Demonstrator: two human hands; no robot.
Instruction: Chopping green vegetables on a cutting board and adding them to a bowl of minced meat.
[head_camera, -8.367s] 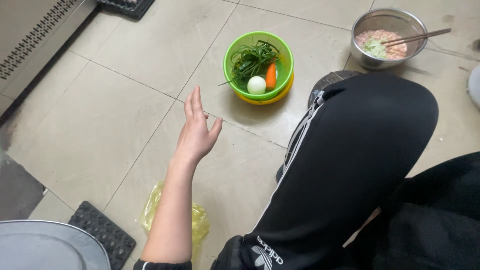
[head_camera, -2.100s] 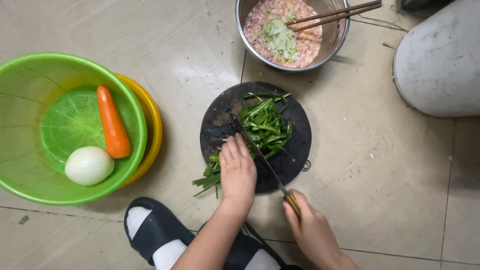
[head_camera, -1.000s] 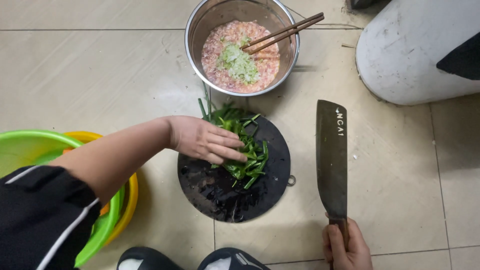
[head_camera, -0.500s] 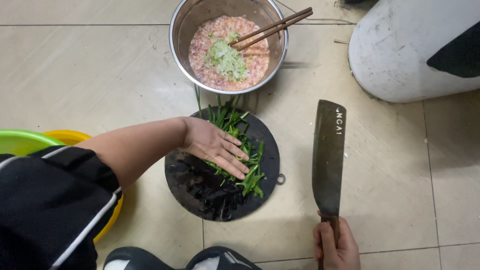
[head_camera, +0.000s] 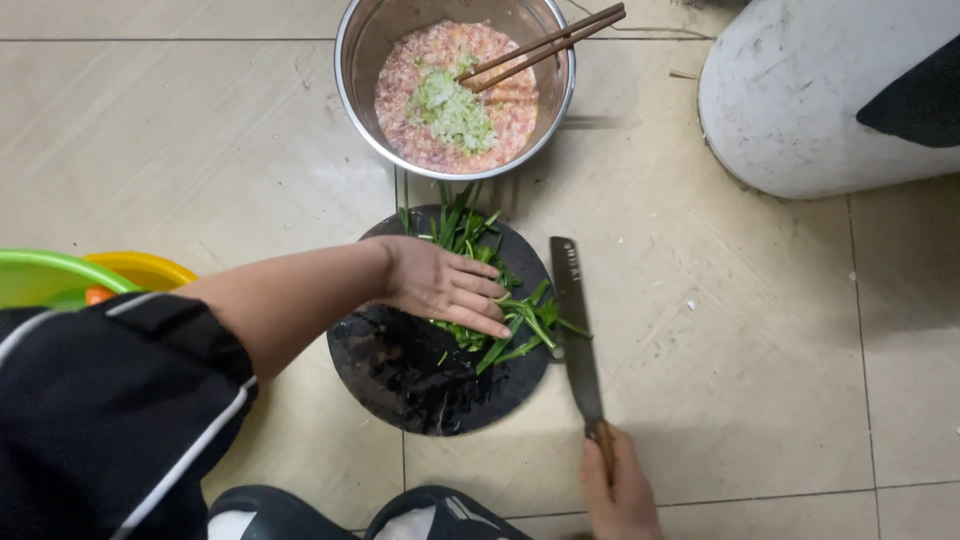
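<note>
On the tiled floor (head_camera: 200, 150), the largest thing in view was a big white tub (head_camera: 800, 100) at the upper right, well apart from the work. Next came a round dark chopping board (head_camera: 420, 385) lying flat on the floor, its near half bare and wet-looking. Just beyond the board stood a metal bowl (head_camera: 352, 90) already holding pink minced meat (head_camera: 410, 75) topped with a heap of pale chopped vegetable (head_camera: 450, 110), with a pair of chopsticks (head_camera: 545, 45) resting in it across the rim; that part of the mix looked done. At the left edge sat a green basket (head_camera: 40, 275) inside a yellow bowl (head_camera: 145, 270). The green leaves (head_camera: 470, 230) lay across the far half of the board in long strands, so by my reading they were still uncut and most of the chopping remained. The left hand (head_camera: 445, 285) lay flat and open on the leaves, fingers stretched out, pressing them into a bundle. The right hand (head_camera: 620, 490) was closed around the handle of a cleaver (head_camera: 575, 320), whose blade stood edge-down at the board's right rim, just beside the leaf tips.
</note>
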